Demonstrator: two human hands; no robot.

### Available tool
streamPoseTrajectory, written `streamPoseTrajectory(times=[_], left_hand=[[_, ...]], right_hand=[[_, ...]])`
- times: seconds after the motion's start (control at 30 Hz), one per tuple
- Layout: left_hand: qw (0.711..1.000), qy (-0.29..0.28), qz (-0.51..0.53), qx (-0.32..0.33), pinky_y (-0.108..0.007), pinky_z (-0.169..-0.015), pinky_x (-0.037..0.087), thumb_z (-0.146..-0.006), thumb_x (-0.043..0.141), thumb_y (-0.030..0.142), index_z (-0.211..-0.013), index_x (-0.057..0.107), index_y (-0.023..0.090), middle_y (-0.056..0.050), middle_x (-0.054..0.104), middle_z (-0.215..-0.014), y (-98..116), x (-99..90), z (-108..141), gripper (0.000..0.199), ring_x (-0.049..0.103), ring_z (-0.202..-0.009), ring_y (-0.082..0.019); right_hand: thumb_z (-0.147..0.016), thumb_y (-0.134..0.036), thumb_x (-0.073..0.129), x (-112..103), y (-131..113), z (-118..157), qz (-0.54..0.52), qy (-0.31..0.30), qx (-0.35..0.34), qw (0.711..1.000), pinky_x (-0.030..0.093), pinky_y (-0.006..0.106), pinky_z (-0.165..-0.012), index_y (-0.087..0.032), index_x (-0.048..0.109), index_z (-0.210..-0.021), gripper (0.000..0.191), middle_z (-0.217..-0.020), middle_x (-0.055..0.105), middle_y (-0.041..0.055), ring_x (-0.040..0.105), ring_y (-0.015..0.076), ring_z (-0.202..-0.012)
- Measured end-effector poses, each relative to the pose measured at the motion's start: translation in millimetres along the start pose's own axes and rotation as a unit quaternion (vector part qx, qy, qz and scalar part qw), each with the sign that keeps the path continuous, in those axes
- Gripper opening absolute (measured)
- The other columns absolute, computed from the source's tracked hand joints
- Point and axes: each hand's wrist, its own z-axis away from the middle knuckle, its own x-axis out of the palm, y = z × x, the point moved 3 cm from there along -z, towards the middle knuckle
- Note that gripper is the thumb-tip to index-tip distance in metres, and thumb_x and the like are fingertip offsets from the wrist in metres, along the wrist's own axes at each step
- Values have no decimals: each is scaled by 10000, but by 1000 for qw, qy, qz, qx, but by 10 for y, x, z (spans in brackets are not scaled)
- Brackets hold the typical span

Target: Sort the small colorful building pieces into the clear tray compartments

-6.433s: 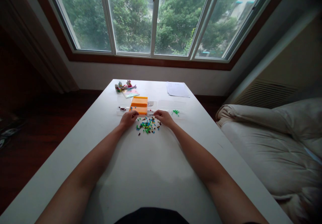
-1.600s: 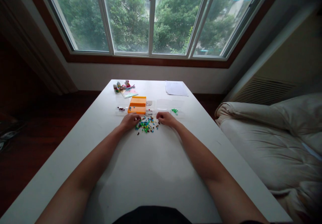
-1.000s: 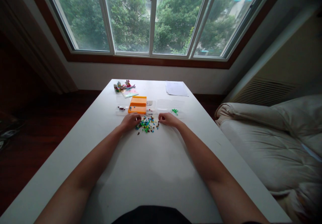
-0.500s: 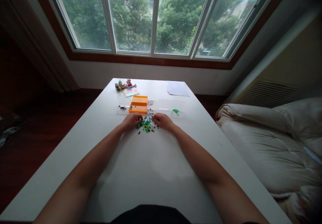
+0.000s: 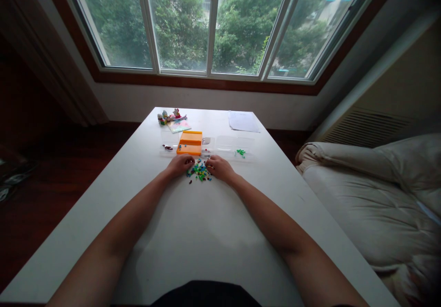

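Observation:
A loose pile of tiny coloured pieces, mostly green, blue, yellow and dark brown, lies on the white table. At the pile's left edge rests my left hand, its fingers curled; anything held in them is too small to make out. My right hand is on the right side, fingertips bent down among the pieces, and what they pinch is hidden. Just beyond the hands stands an open orange box with a few blue pieces in it.
Clear trays flank the orange box: one holds dark brown pieces, another green pieces. Small figurines and a colourful sheet sit far left. White paper lies far right. A beige sofa stands right of the table.
My right hand has shifted slightly left and further over the pile, covering its right edge. My left hand has barely moved.

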Motion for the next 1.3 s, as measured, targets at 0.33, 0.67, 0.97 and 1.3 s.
streamPoseTrajectory(times=[0.33, 0.67, 0.97, 1.3], left_hand=[[1000, -19, 23, -4, -247, -652, 425, -825, 573, 313, -929, 754, 188, -25, 685, -794, 15, -24, -3, 244, 552, -706, -150], [1000, -19, 7, 12, -245, -648, 417, -846, 577, 299, -938, 753, 206, -24, 682, -813, 8, -11, 0, 219, 557, -698, -147], [1000, -18, 4, 24, -240, -645, 413, -833, 597, 269, -954, 739, 205, -21, 673, -801, 139, 20, 16, 198, 548, -683, -141], [995, -53, 33, 80, -228, -646, 386, -858, 604, 309, -938, 741, 204, -7, 646, -802, 194, 59, 4, 190, 513, -668, -121]], right_hand=[[-846, -207, 547, -344, 413, 67, -108, 207, 147, 961, 419, 251, -691, -200, 618, -906, 93, -771, 641, 1, 565, 145, -685], [-892, -289, 504, -595, 1048, 341, -66, 335, 318, 884, 414, 306, -756, -168, 596, -1015, 196, -820, 648, 66, 521, 180, -734], [-895, -246, 505, -349, 644, 166, -84, 246, 174, 950, 410, 257, -689, -192, 653, -940, 164, -734, 612, 6, 537, 154, -666], [-901, -145, 559, -124, 297, 79, -107, 55, -21, 993, 410, 225, -722, -234, 744, -1007, 231, -911, 666, 22, 553, 117, -714]])
